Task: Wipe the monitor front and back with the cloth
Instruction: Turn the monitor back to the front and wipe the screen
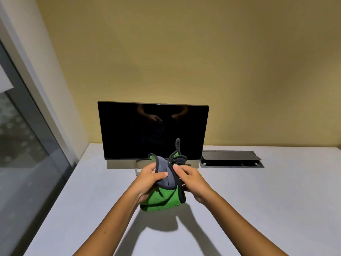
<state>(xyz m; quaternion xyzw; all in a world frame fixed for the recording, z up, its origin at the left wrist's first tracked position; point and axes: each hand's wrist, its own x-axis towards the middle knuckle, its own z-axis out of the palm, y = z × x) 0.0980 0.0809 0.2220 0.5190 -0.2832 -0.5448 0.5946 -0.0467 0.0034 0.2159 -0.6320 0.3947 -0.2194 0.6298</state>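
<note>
My left hand and right hand both pinch green-grey microfibre cloth, bunched, held above white desk. Dark monitor upright just behind, facing me.

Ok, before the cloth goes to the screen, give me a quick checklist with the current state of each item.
1. Cloth in hand: ok, the left hand and right hand both grip it above the desk.
2. Cloth folded into a flat pad: not ok, it is bunched, corners sticking up.
3. Monitor front reachable: ok, nothing stands between it and the hands.
4. Screen off: ok, it is dark.
5. Back of monitor reachable: cannot tell, it faces the wall.
6. Open cable box clear of the wipe path: ok, it lies right of the monitor.
</note>
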